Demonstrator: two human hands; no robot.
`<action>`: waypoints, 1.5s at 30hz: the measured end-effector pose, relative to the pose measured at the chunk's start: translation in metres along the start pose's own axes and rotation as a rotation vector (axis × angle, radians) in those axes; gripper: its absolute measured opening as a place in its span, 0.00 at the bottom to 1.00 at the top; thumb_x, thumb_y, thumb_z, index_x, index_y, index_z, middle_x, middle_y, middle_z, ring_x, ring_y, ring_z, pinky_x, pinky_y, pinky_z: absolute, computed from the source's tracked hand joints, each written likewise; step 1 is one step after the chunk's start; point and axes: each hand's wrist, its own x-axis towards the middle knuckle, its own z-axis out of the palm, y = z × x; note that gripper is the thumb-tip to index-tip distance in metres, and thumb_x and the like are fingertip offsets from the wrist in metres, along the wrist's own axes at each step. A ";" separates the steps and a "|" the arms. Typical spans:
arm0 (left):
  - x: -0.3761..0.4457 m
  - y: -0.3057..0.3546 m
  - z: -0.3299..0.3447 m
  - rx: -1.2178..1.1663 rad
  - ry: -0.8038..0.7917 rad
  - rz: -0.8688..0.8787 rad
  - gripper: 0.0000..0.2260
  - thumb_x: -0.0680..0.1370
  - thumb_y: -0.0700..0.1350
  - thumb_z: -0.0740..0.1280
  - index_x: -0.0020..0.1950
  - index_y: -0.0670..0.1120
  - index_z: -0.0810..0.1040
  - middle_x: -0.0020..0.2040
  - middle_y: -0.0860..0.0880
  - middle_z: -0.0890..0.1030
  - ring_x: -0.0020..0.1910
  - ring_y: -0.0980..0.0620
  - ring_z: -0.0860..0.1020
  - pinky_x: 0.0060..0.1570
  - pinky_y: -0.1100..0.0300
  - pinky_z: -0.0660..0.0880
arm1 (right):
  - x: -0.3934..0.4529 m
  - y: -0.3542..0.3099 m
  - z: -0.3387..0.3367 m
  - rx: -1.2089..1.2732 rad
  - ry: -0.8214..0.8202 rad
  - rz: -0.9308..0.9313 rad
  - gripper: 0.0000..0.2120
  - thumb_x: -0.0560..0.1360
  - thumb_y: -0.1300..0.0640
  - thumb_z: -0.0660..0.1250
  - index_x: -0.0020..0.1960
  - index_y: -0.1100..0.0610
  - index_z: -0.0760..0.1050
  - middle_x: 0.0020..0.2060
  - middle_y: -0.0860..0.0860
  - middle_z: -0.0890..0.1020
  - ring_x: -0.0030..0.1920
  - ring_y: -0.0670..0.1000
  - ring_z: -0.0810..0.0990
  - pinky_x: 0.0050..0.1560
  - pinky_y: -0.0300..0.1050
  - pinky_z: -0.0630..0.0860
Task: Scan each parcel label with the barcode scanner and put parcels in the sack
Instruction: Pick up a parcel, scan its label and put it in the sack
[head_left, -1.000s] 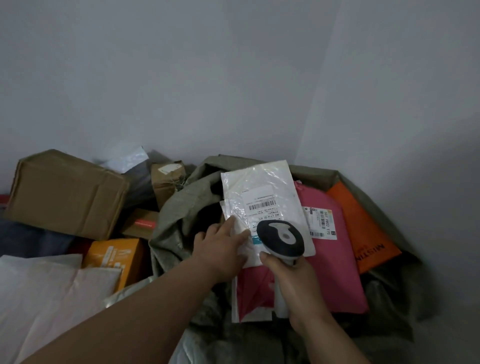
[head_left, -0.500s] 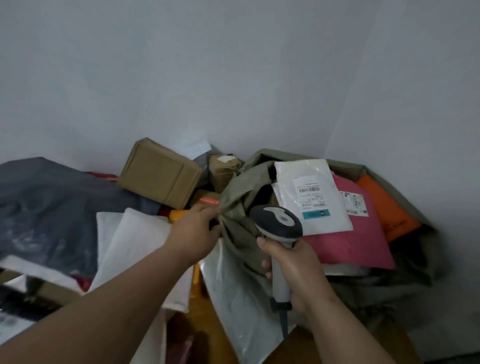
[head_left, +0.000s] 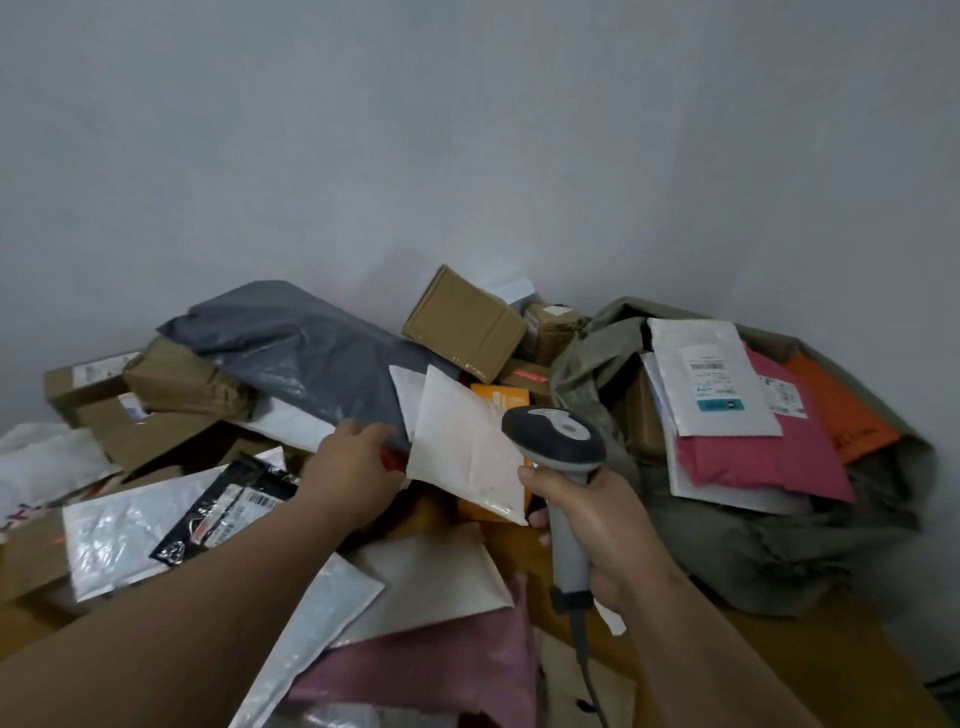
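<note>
Left hand (head_left: 358, 462) pinching the edge of a white padded parcel (head_left: 467, 457) atop the counter pile, right hand (head_left: 597, 525) wrapped round the barcode scanner (head_left: 558, 441) handle, olive sack (head_left: 779, 545) at right holding a labelled white parcel (head_left: 711, 379) over a pink mailer (head_left: 769, 457).

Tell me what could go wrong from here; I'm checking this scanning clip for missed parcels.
1. The white mailer that the left hand is lifting shows a blank face; if no label gets turned toward the barcode scanner, it may go unscanned.
2. The parcels lie stacked on the sack, with the labelled white parcel on top; one more could slide off.
3. The scanner's cable trails over loose mailers and might drag them.
</note>
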 end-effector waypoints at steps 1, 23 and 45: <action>-0.001 -0.002 0.002 0.047 0.014 0.037 0.22 0.75 0.53 0.71 0.68 0.56 0.73 0.67 0.47 0.71 0.65 0.45 0.71 0.63 0.50 0.72 | 0.000 0.001 0.003 -0.002 0.001 0.001 0.10 0.70 0.52 0.77 0.48 0.55 0.82 0.33 0.52 0.83 0.37 0.52 0.82 0.43 0.51 0.78; 0.042 0.018 0.049 0.565 -0.101 0.376 0.22 0.84 0.51 0.57 0.78 0.62 0.59 0.80 0.53 0.58 0.80 0.49 0.52 0.76 0.41 0.39 | 0.068 0.020 -0.012 0.022 -0.056 0.081 0.11 0.71 0.53 0.76 0.51 0.56 0.81 0.38 0.52 0.82 0.38 0.50 0.81 0.38 0.47 0.77; -0.045 -0.048 -0.104 -0.893 0.298 -0.082 0.07 0.84 0.47 0.60 0.53 0.50 0.77 0.51 0.43 0.82 0.48 0.40 0.82 0.47 0.42 0.82 | -0.062 -0.040 0.069 0.233 -0.020 -0.259 0.06 0.72 0.59 0.74 0.47 0.60 0.82 0.33 0.56 0.82 0.34 0.52 0.79 0.35 0.47 0.76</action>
